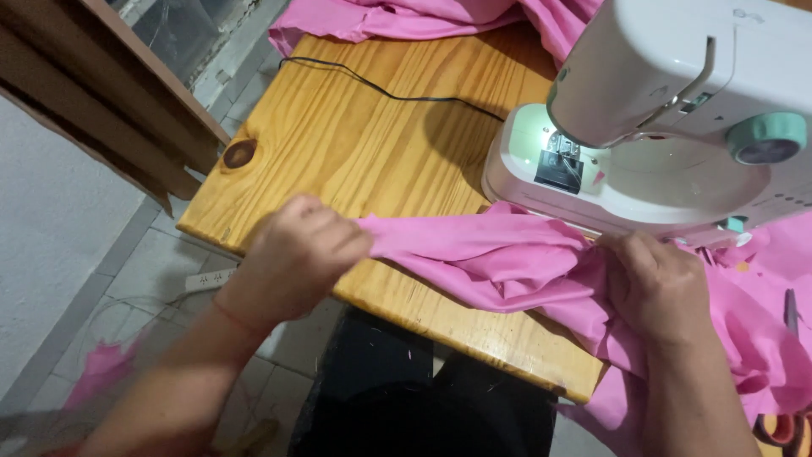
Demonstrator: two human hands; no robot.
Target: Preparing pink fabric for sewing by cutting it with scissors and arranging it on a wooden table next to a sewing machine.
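Note:
A length of pink cloth [491, 254] is stretched over the front edge of a wooden table [364, 144]. My left hand [292, 258] pinches its left end near the table edge. My right hand [655, 288] grips a bunched part of the same cloth just in front of the white sewing machine [677, 110]. The cloth runs taut between both hands. The machine's lit needle area [560, 156] lies just behind the cloth, with nothing under the needle.
More pink cloth [397, 17] lies heaped at the table's far edge, and a black cord [381, 89] crosses the top. Scissors [787, 423] show at the lower right. A white power strip [207, 279] and a pink scrap [97, 372] lie on the tiled floor.

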